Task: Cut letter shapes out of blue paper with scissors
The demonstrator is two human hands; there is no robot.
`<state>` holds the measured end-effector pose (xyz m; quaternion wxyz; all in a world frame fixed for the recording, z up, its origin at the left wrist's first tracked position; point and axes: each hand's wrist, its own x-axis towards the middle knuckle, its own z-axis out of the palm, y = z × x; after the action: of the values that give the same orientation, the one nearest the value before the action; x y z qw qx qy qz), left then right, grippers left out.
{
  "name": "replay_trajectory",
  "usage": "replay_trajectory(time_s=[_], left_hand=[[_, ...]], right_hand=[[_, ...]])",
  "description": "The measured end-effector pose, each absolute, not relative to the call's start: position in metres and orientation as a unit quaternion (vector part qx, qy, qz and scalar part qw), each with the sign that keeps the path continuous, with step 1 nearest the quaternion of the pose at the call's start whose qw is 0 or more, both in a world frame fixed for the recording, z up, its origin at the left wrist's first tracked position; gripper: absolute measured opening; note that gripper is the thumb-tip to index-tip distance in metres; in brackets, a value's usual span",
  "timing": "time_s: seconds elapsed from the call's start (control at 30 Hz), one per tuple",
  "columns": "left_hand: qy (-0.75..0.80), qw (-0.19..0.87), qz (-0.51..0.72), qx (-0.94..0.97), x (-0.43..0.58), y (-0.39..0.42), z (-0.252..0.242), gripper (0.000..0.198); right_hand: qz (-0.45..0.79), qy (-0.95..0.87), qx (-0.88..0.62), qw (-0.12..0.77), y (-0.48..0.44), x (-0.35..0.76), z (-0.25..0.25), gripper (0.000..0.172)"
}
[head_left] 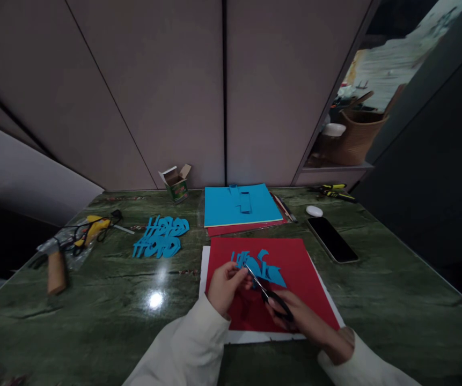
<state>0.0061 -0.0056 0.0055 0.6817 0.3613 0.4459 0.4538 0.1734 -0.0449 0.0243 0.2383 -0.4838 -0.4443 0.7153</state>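
Note:
My left hand (pixel 227 284) pinches a blue paper cutout (pixel 242 259) above a red sheet (pixel 295 257). In my right hand (pixel 289 311) are black-handled scissors (pixel 278 303), their blades pointing up and left at the paper by my left fingertips. Whether the blades are closed is too blurred to tell. Blue paper scraps (pixel 274 274) lie on the red sheet just beyond the scissors. Further left on the table, two rows of joined blue cut-out lettering (pixel 160 236) lie flat.
Blue sheets (pixel 218 206) are stacked at the back, with pencils (pixel 285 208) alongside. A phone (pixel 332 239), white case (pixel 314 211) and pliers (pixel 337 193) lie right. An opened small box (pixel 177 185) stands back left; a yellow tool (pixel 94 228) and wooden handle (pixel 56 272) lie far left.

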Motion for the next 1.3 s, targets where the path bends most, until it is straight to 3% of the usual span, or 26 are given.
replay_trajectory(time_s=[0.73, 0.97, 1.3], left_hand=[[0.440, 0.693, 0.470, 0.324, 0.008, -0.006, 0.004, 0.027], [0.444, 0.685, 0.485, 0.314, 0.010, -0.007, 0.005, 0.025], [0.463, 0.694, 0.454, 0.314, 0.010, -0.013, 0.013, 0.026]], right_hand=[[0.729, -0.451, -0.467, 0.219, -0.048, 0.174, 0.009, 0.043], [0.743, -0.397, -0.466, 0.272, -0.052, 0.168, -0.004, 0.039], [0.736, -0.470, -0.421, 0.246, -0.051, 0.171, 0.017, 0.049]])
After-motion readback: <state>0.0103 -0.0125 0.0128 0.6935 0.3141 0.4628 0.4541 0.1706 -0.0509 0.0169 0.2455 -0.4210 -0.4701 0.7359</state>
